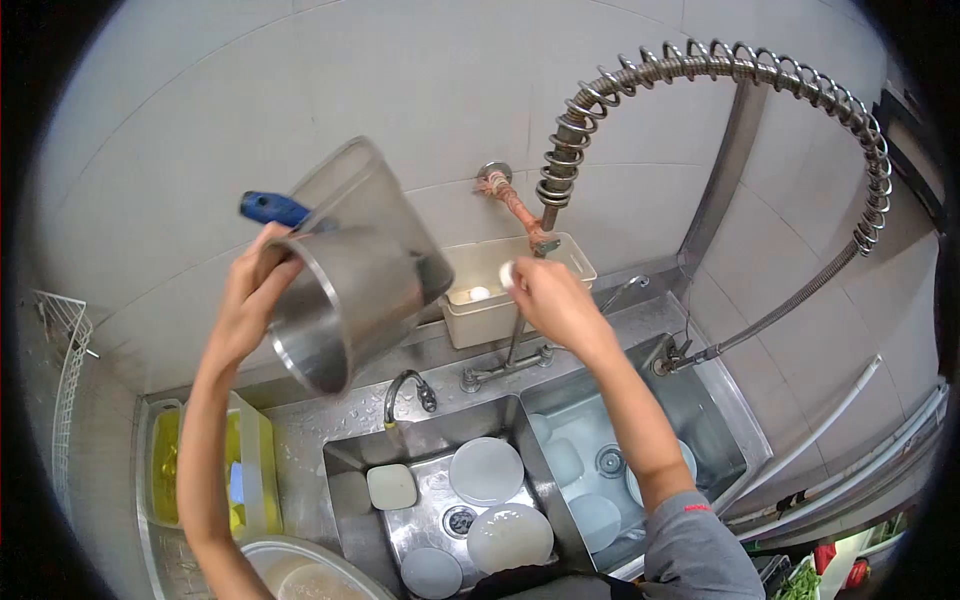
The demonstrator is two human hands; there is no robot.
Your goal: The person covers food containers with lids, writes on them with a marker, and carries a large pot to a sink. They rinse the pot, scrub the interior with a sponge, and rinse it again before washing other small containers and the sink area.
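My left hand (250, 290) is closed on the rim of a deep stainless steel pot (370, 290), which is tilted with its mouth toward the lower left. Behind the pot is a clear plastic container (355, 180); what supports it is hidden. A blue handle (272, 208) sticks out just above my left hand, its other end out of sight. My right hand (555, 305) pinches a small white round piece (507, 276) over a cream plastic bin (490, 325) by the wall. Another white round piece (479, 294) lies inside that bin.
Below is a double steel sink. Its left basin (340, 455) holds several white dishes; the right basin (715, 455) holds dishes in water. A coiled spray hose (870, 150) arches at right. A yellow-filled tub (262, 470) and a white bucket (330, 560) stand at left.
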